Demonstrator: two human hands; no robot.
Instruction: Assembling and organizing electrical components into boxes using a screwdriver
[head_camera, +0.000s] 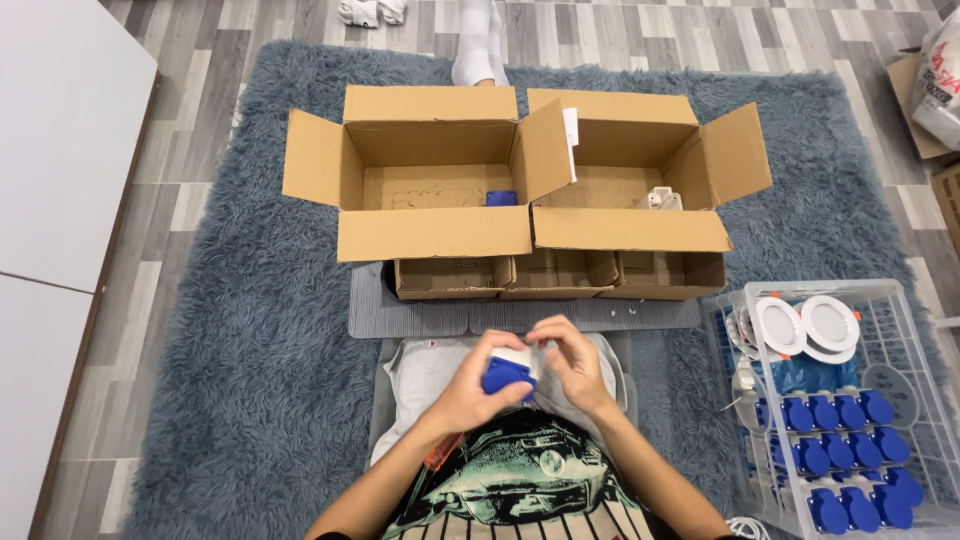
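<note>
My left hand (470, 385) and my right hand (572, 365) meet in front of my chest, both closed around one small part with a blue body and a white top (512, 370). The hands hover over a grey cloth on my lap (420, 365). Beyond them lie three small open cardboard trays (455, 277) on a grey mat (400, 315). Behind those stand two large open cardboard boxes: the left box (435, 232) holds one blue part (501, 198), the right box (630, 228) holds one white part (662, 198).
A clear plastic crate (900, 300) at my right holds several blue parts (835, 450) in rows and white round discs (805, 325). Everything sits on a shaggy grey-blue rug (250, 350). A white panel (60, 150) lies at left. Another person's socked foot (478, 55) shows at the top.
</note>
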